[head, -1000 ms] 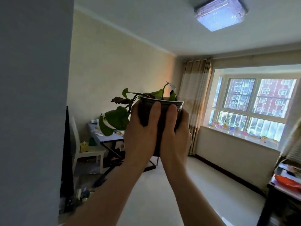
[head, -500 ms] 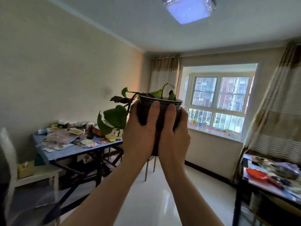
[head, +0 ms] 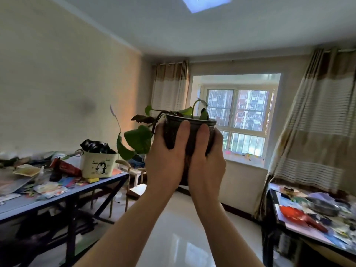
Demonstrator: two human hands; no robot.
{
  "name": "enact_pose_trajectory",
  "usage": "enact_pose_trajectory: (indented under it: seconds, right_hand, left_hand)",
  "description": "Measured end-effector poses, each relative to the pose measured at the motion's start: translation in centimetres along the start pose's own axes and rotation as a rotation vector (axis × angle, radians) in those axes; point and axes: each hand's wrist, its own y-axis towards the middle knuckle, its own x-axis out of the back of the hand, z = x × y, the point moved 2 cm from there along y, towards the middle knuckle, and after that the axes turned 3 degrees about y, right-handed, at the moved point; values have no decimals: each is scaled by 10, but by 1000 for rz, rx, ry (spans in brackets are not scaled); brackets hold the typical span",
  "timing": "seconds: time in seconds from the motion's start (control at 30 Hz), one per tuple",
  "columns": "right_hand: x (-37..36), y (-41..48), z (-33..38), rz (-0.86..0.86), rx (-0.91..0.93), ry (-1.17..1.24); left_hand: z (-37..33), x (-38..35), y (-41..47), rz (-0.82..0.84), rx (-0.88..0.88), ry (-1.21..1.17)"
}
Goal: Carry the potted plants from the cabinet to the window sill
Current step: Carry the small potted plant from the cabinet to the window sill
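I hold a dark pot (head: 192, 130) with a trailing green plant (head: 137, 138) up at chest height in the middle of the view. My left hand (head: 165, 158) wraps the pot's left side and my right hand (head: 206, 160) wraps its right side, thumbs toward me. The leaves droop off to the left of the pot. Straight ahead, behind the pot, lies the white window sill (head: 244, 160) under the window, with small coloured items on it.
A blue folding table (head: 57, 195) with clutter and a cream basket (head: 99, 164) stands at the left. A dark table (head: 308, 226) with clutter stands at the right. Curtains (head: 316, 132) hang at both sides of the window. Glossy white floor (head: 179, 237) runs between the tables.
The view has moved forward into the room: the grey wall edge at the left is gone, the tables and window are closer and the window is centred. Both hands still hold the pot.
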Motion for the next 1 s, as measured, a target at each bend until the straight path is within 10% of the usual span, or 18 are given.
enact_pose_trajectory:
  seconds: [1.0]
  right_hand:
    - [-200, 390, -444, -175, 39, -184]
  left_hand:
    - [403, -338, 381, 253, 10, -230]
